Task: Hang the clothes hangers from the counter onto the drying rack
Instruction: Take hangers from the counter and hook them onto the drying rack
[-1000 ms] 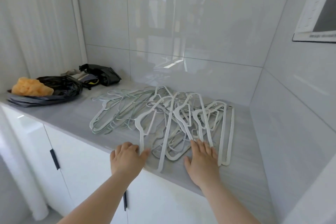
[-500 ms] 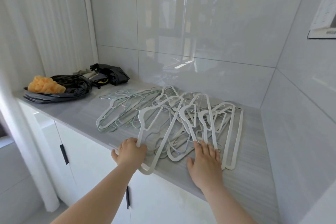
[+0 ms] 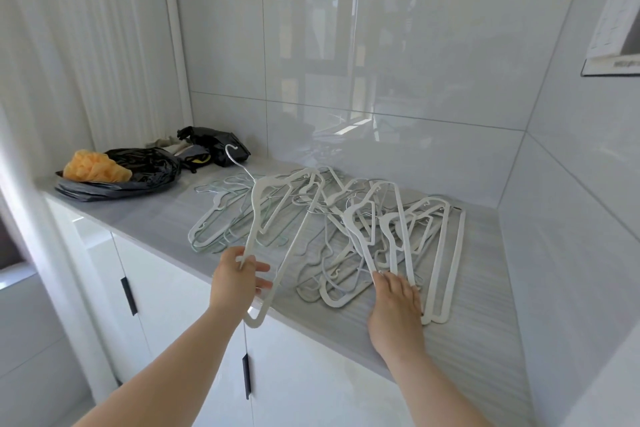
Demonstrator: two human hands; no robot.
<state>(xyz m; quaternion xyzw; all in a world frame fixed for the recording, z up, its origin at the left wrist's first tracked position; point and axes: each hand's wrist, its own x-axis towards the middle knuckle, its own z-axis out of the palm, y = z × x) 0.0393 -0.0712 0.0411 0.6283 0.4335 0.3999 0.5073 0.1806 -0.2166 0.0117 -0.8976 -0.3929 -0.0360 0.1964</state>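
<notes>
The left hand [image 3: 239,279] is closed on one arm of a white hanger [image 3: 277,218], thumb and fingers pinched round the bar near its lower end. That hanger is tilted up off the pile of hangers [image 3: 374,239], its metal hook [image 3: 232,156] pointing up and away toward the far left, while its bottom corner hangs out past the front edge of the counter [image 3: 145,215]. Its far shoulder reaches over the pile, though whether it touches the pile cannot be told.

The right hand [image 3: 398,308] lies flat with the fingers spread, palm down, at the near edge of the pile, its fingertips [image 3: 381,276] resting on the ends of several white hangers. It grips nothing.

The pile lies tangled on the grey counter, filling its middle and reaching toward the side wall to the right of it. White hangers lie on the right part of the pile and thinner pale green ones [image 3: 214,229] at its left edge.

Well to the left of the pile, at the far end of the counter, lies a black plastic bag [image 3: 145,166] with an orange sponge-like lump [image 3: 95,166] on it. Just behind that sits a second black bag [image 3: 214,144] against the tiled wall [image 3: 398,45]. White cabinet doors [image 3: 166,288] with dark handles [image 3: 129,295] stand below the counter.
</notes>
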